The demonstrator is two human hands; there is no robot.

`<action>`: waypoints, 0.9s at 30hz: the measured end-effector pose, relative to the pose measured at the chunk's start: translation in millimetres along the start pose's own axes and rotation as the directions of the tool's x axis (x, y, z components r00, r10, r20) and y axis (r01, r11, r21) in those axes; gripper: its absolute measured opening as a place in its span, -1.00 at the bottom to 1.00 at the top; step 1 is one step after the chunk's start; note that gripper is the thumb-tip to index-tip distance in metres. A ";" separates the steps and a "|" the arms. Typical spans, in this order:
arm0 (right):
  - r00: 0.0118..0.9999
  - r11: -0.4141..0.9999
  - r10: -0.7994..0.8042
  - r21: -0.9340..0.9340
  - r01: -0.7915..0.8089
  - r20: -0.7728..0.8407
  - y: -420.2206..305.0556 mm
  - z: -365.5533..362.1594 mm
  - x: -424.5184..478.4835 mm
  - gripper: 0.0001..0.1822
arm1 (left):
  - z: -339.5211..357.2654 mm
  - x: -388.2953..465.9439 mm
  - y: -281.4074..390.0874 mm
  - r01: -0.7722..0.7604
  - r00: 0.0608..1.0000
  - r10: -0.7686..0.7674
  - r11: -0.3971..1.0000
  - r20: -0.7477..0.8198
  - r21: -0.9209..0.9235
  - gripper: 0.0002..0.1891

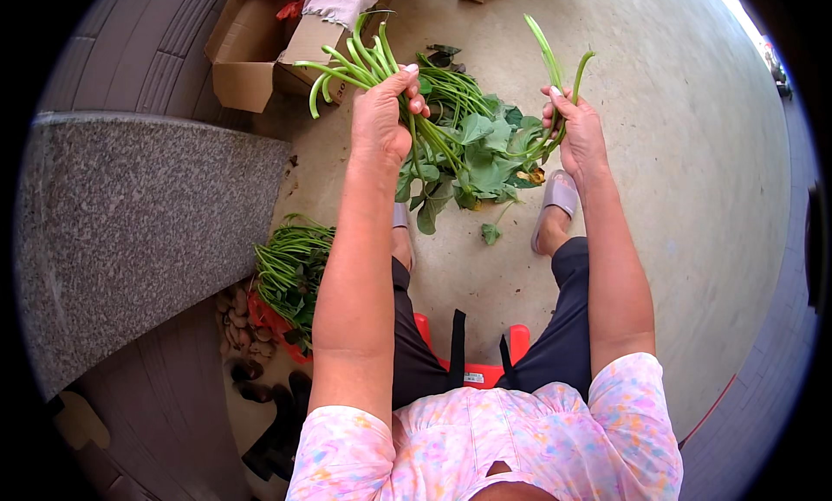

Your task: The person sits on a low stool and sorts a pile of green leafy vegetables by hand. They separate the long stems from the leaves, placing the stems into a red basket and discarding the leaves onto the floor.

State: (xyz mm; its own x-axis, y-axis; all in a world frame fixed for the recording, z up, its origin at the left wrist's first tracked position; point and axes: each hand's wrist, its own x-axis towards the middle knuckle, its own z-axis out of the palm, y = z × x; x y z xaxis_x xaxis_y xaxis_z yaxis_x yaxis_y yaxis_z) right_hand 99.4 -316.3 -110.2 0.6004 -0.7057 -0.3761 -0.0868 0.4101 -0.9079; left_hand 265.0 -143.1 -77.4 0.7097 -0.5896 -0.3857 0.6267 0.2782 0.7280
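My left hand [390, 111] grips a bunch of long green leaf stems [364, 69], whose cut ends fan out above the fist and whose lower parts hang towards the leaves. A few green stems [546, 49] are held in my right hand [572, 127], their ends pointing up and their lower lengths curving down to the left. Between and beyond the hands, a heap of leafy greens [491, 156] lies on the floor, with broad green leaves nearest me and bare stems behind. One small loose leaf [491, 233] rests apart from the heap.
A granite slab [149, 228] stands at the left, with an open cardboard box [244, 78] beyond it. Another bundle of stems [292, 260] lies on a red plastic bag [273, 322] beside tubers [244, 322]. Black boots [279, 429] stand near my left side. A red stool [491, 374] is beneath me.
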 end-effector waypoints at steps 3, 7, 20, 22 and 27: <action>0.985 0.993 0.072 0.086 -0.087 0.159 1.3 11.3 -7.2 -0.83 | 6.0 0.0 -10.6 0.116 0.988 -0.103 0.988 -0.119 0.104 -0.88; 0.941 0.987 0.119 0.069 -0.148 0.316 5.9 27.3 -15.0 -0.79 | 11.5 -1.4 -24.5 0.114 0.991 -0.101 0.981 -0.086 0.158 -0.89; 0.898 0.983 0.165 0.006 -0.183 0.409 15.6 46.8 -29.5 -0.76 | 22.1 -4.9 -33.6 0.102 0.994 -0.108 0.986 0.036 0.133 -0.87; 0.914 0.983 0.166 0.009 -0.182 0.372 12.1 49.9 -31.3 -0.75 | 20.4 -3.7 -35.4 0.099 0.994 -0.104 0.986 0.032 0.133 -0.88; 0.948 0.991 0.111 -0.108 -0.082 0.299 21.1 35.3 -13.1 -0.69 | 18.4 -1.4 -31.9 0.115 0.993 -0.113 0.987 -0.027 0.112 -0.88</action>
State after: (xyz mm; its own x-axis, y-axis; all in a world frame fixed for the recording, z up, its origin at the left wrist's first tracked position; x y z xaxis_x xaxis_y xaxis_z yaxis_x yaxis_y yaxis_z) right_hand 117.7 -278.0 -117.9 0.7972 -0.4502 -0.4022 -0.2210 0.4022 -0.8885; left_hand 238.1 -165.2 -89.7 0.6428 -0.5966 -0.4805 0.6641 0.1215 0.7377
